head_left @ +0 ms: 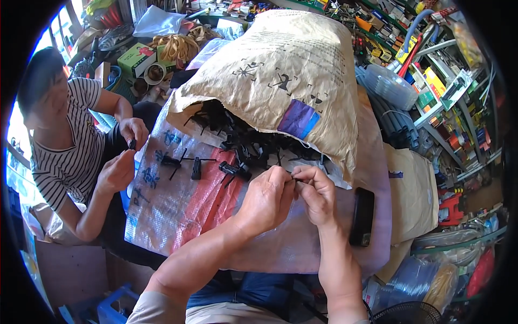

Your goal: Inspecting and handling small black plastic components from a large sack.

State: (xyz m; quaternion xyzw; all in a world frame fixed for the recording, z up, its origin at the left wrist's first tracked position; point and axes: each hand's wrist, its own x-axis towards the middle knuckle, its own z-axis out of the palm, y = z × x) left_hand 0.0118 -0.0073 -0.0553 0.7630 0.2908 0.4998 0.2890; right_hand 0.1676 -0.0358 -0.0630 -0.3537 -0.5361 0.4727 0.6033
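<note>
On the left of the frame, a co-worker in a striped shirt sits with both hands raised, fingertips meeting around a black bit. Moving right, loose black parts lie on a woven plastic sheet with a red band, and more of them fill the mouth of a big paper sack at upper centre.

Just below that mouth is the small dark piece being worked on. I'd judge the step in hand to be fine fingertip work on this one piece, and the next move calls for a steady hold and light pressure. The left hand has its fingers curled in, thumb and forefinger pinching the piece's left side; the right hand pinches from the other side, its tips almost meeting the left's. From here the piece is mostly covered, so I can't tell its shape. Right of the hands lies a flat black case.
</note>
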